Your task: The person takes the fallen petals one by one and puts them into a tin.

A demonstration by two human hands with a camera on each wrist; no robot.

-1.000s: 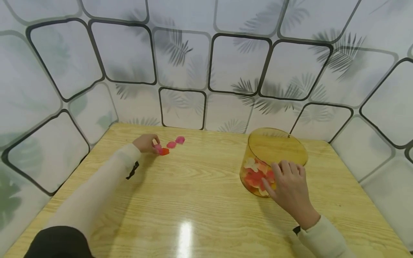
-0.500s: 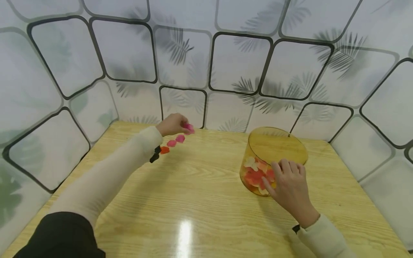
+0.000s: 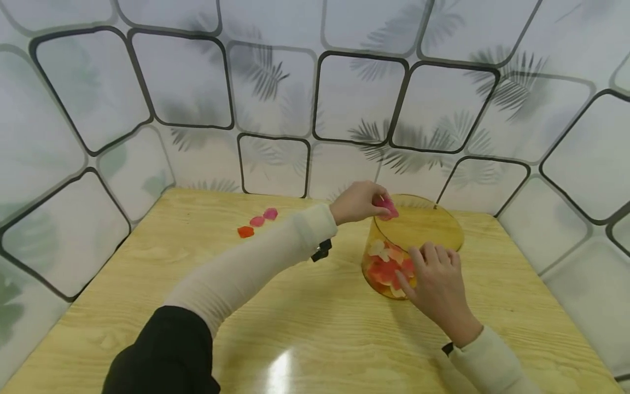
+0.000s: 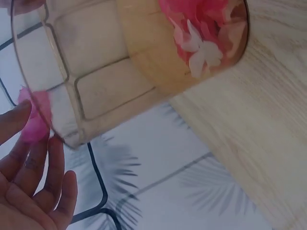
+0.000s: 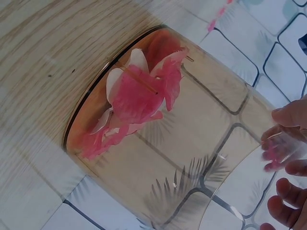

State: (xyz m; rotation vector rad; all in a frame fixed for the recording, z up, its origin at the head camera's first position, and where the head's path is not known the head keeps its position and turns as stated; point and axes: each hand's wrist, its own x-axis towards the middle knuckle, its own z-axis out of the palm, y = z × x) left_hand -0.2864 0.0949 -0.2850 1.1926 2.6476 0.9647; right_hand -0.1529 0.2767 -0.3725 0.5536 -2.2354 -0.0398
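Note:
In the head view, my left hand (image 3: 356, 202) pinches a pink petal (image 3: 388, 208) between thumb and fingers at the far left rim of a see-through amber container (image 3: 420, 221). The left wrist view shows that petal (image 4: 37, 115) close to the rim. My right hand (image 3: 440, 287) holds the container's near rim, fingers bent over the edge and thumb along the outer wall. Red, pink and cream artificial petals (image 3: 386, 268) lie at the bottom of the container, visible through its wall; some are hidden by my right thumb.
On the left of the wooden table (image 3: 305, 295) lie an orange-red petal (image 3: 245, 232) and two pink petals, one of them (image 3: 257, 221) in the middle of the short row. A patterned wall covering (image 3: 275, 109) borders the table at the back and sides.
My left hand has picked a pink petal off the table and carried it rightward to the container's rim. The right hand stays in place on the container.

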